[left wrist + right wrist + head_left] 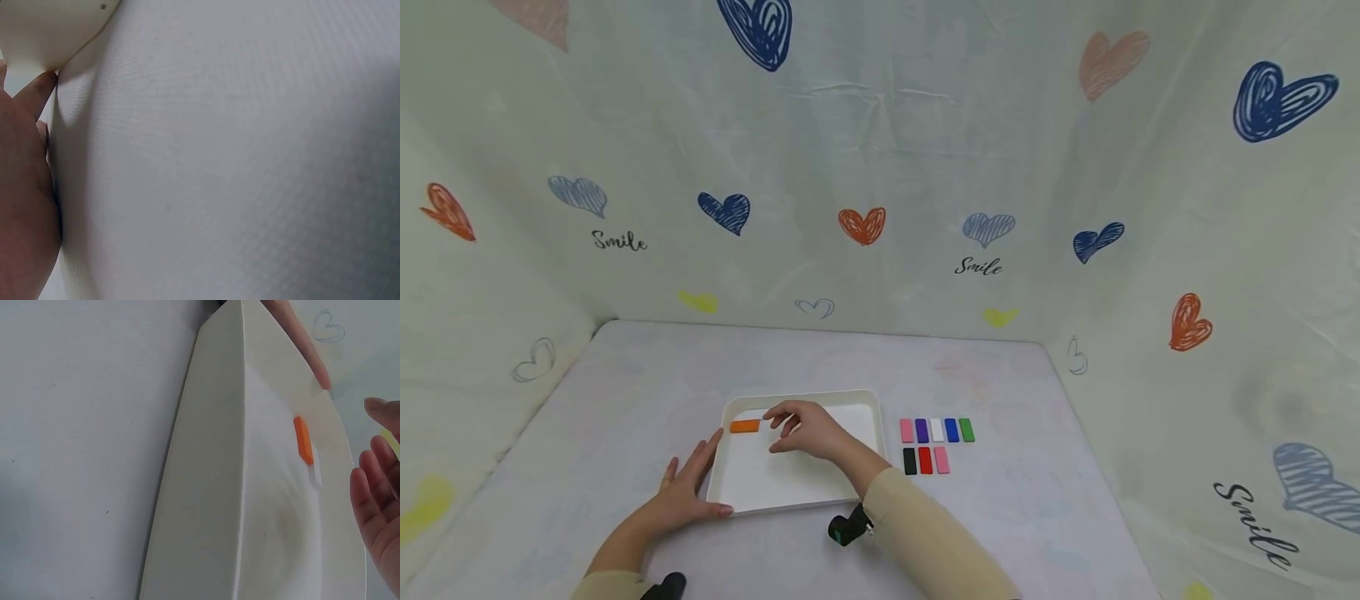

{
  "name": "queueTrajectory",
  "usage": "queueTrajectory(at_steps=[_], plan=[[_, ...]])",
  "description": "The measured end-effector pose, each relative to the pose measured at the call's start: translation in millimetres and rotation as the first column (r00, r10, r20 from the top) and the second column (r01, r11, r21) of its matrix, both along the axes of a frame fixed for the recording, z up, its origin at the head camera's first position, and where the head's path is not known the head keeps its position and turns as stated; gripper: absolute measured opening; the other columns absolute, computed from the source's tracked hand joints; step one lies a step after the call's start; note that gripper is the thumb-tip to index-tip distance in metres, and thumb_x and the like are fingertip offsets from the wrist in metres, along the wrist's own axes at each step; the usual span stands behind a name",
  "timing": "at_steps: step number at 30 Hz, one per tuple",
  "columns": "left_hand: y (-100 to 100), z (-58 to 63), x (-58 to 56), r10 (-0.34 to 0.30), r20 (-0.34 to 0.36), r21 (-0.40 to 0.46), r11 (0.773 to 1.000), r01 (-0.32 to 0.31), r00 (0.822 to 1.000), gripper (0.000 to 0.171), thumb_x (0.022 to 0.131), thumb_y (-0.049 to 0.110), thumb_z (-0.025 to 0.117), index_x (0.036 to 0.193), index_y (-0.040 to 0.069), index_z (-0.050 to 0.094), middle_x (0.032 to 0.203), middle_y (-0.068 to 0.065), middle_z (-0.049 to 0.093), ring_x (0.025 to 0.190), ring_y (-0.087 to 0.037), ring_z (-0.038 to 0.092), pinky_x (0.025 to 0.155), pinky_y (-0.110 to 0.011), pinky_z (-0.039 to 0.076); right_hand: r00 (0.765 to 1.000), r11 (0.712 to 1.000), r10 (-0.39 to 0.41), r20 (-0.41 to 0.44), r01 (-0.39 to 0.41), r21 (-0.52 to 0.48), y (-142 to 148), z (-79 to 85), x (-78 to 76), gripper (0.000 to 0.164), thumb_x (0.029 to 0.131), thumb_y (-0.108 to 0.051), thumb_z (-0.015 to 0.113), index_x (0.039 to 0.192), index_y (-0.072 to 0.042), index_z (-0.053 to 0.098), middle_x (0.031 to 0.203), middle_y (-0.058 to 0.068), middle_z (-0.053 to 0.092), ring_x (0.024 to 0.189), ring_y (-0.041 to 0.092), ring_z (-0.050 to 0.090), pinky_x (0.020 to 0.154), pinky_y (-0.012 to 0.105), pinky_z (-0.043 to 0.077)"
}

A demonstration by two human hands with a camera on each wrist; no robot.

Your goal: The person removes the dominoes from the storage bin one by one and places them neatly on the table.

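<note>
A shallow white tray (790,507) lies on the table, with an orange rectangular block (745,426) inside near its back left corner. In the right wrist view, a white block (316,466) lies end to end with the orange block; the right hand mostly covers that spot in the head view. My left hand (677,498) is spread against the tray's left side, thumb at the front left corner and fingers along the edge. Over the tray hovers my right hand (811,432), fingers loosely bent and parted from the thumb, nothing between them.
Right of the tray, small coloured blocks lie in two rows: a back row with a purple block (922,431) and a green block (967,430), and a front row with a red block (925,461). A heart-printed cloth (880,125) hangs behind the table (1000,533).
</note>
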State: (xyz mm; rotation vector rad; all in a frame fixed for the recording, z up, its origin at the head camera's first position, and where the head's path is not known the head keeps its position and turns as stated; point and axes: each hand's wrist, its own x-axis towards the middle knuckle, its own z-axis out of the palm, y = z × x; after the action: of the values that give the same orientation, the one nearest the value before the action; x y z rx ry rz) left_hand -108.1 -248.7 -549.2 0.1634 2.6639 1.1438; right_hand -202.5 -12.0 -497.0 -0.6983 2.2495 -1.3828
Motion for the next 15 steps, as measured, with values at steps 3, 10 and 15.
queueTrajectory(at_steps=[3, 10, 15], plan=[[-0.8, -0.6, -0.2, -0.005, -0.013, -0.004, 1.0, 0.005, 1.0, 0.122, 0.067, 0.038, 0.087, 0.155, 0.008, 0.009, 0.151, -0.035, 0.019, 0.14, -0.054, 0.001, 0.106, -0.065, -0.017, 1.0, 1.0, 0.021, 0.0, -0.021, 0.014, -8.9, -3.1, -5.3, 0.045, 0.077, 0.001, 0.081, 0.118, -0.008, 0.067, 0.104, 0.003, 0.065, 0.081, 0.005, 0.057, 0.066, 0.017, 0.051], [1.6, -1.5, 0.4, -0.004, -0.028, 0.023, 1.0, 0.005, 1.0, 0.123, 0.065, 0.035, 0.088, 0.155, 0.008, 0.009, 0.152, -0.034, 0.017, 0.141, -0.054, -0.001, 0.105, -0.067, -0.017, 0.997, 0.996, 0.071, -0.013, -0.07, 0.055, -20.0, -10.0, -12.8, 0.048, 0.076, 0.0, 0.082, 0.121, -0.01, 0.067, 0.11, -0.003, 0.064, 0.095, 0.01, 0.06, 0.074, 0.016, 0.051], [0.1, -1.7, 0.9, 0.002, -0.035, 0.014, 1.0, -0.002, 0.999, 0.123, 0.065, 0.034, 0.089, 0.156, 0.01, 0.009, 0.152, -0.034, 0.018, 0.141, -0.054, 0.0, 0.106, -0.066, -0.016, 0.995, 0.992, 0.088, -0.036, -0.084, 0.098, -28.5, -15.4, -16.8, 0.049, 0.077, -0.004, 0.083, 0.122, -0.015, 0.067, 0.115, -0.009, 0.064, 0.1, 0.006, 0.056, 0.078, 0.016, 0.049]])
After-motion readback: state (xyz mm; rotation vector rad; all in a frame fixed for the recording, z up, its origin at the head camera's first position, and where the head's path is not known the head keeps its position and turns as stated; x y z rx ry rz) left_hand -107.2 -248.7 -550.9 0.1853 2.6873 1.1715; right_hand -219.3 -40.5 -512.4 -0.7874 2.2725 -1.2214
